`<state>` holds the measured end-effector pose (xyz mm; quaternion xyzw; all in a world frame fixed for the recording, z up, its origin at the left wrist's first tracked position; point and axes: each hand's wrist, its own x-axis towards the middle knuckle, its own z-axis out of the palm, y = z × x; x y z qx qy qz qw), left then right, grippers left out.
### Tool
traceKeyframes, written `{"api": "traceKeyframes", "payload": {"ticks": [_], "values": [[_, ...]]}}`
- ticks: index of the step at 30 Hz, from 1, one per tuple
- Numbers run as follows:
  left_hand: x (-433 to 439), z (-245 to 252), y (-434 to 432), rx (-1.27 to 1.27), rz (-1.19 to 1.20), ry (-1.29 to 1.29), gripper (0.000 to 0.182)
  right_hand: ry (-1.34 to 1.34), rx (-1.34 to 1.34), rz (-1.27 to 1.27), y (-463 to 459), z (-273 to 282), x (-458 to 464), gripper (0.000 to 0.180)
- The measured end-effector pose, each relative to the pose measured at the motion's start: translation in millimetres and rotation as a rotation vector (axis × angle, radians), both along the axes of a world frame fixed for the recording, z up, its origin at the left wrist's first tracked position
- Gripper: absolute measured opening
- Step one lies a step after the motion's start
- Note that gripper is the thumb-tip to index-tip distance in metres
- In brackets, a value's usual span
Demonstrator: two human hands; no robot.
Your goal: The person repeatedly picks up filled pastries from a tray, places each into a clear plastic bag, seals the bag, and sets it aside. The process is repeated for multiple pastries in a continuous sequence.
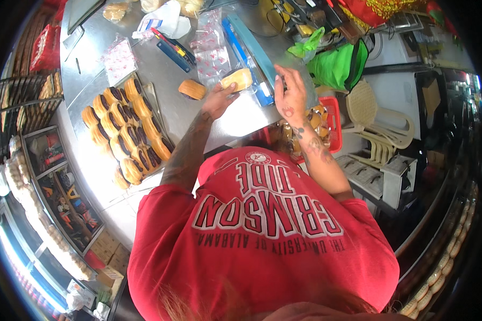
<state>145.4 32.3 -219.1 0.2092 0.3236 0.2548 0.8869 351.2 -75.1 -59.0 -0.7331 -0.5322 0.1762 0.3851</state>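
My left hand [220, 99] grips a golden bread roll [237, 80], which seems to be in a clear plastic bag, at the near end of a blue impulse sealer [253, 56]. Over the other side of the sealer is my right hand [290, 93], its fingers slightly bent and nothing visible in them. One filled roll [192, 89] with a dark filling lies on the metal table just left of my left hand. Rows of similar rolls [129, 136] with dark filling fill a tray at the left. Printed clear bags [212, 48] lie beside the sealer.
A blue case [173, 55] and another stack of printed bags [119, 60] lie on the metal table [160, 96]. A red basket [335, 124] of wrapped rolls stands below my right forearm. A green bag [339, 66] and a plastic chair [379, 114] are at the right.
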Motion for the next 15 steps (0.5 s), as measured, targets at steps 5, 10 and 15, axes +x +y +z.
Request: {"api": "traceKeyframes", "payload": {"ticks": [5, 10, 15], "values": [[-38.5, 26.6, -51.5, -0.039, -0.193, -0.093, 0.042, 0.119, -0.049, -0.006, -48.9, -34.1, -58.2, 0.068], [-47.0, -13.7, -98.7, 0.517, -0.297, 0.462, 0.066, 1.074, -0.465, -0.156, -91.6, -91.1, -58.5, 0.061], [-78.7, -21.6, -30.3, 1.339, -0.077, 1.443, 0.114, 1.257, -0.517, -0.605, -190.6, -128.5, 8.0, 0.044]]}}
